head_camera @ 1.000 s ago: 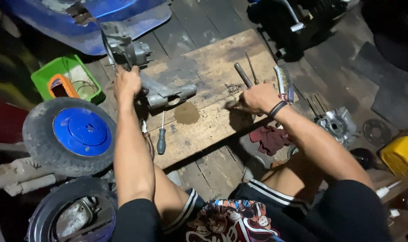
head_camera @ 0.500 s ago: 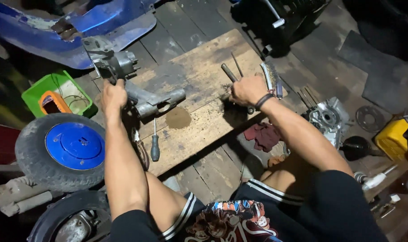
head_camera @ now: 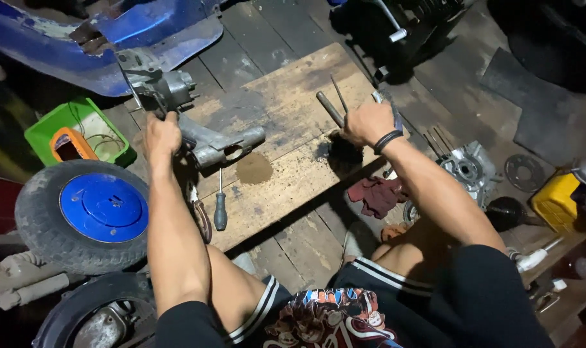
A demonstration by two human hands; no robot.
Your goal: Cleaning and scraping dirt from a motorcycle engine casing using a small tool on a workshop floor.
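My left hand [head_camera: 162, 134] grips a grey metal engine casing [head_camera: 206, 138] that lies on a wooden board [head_camera: 286, 84] on the floor. My right hand [head_camera: 369, 121] is closed around a tool with a blue-grey handle [head_camera: 389, 106] at the board's right edge, beside a dark metal rod [head_camera: 329, 108] and a thin rod [head_camera: 338, 94]. A dark-handled screwdriver [head_camera: 220, 206] and a brown-handled tool [head_camera: 201, 216] lie on the board near my left forearm. An oily stain [head_camera: 253, 169] marks the board's middle.
A small tyre with a blue rim [head_camera: 86, 212] lies at left, with a green tray [head_camera: 80, 132] behind it. A blue body panel [head_camera: 80, 32] spans the top left. A red rag [head_camera: 376, 193], an engine cover [head_camera: 470, 167] and a yellow container [head_camera: 557, 200] sit right.
The view has tilted, so everything sits lower in frame. My left hand has slid up to the casing's upper end. My right hand stays at the tools on the board's right edge.
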